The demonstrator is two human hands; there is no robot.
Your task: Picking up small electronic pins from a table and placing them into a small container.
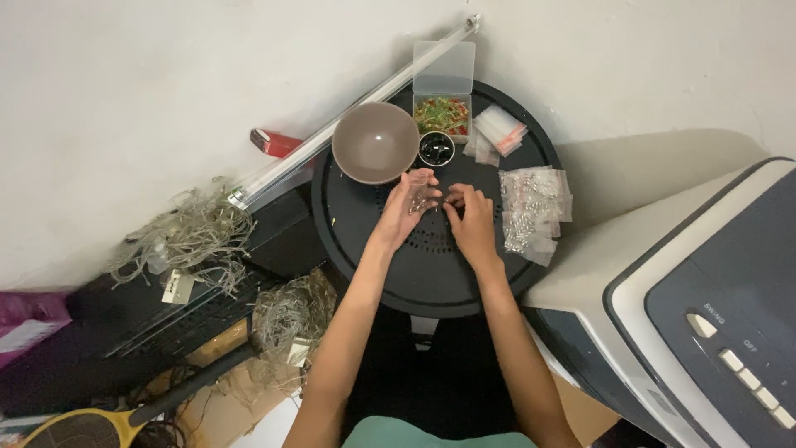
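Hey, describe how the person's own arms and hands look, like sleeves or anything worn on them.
Both forearms are bare, with no sleeves in view. The left hand and right hand wear no gloves; no watch or bracelet shows. Rings are too small to tell.
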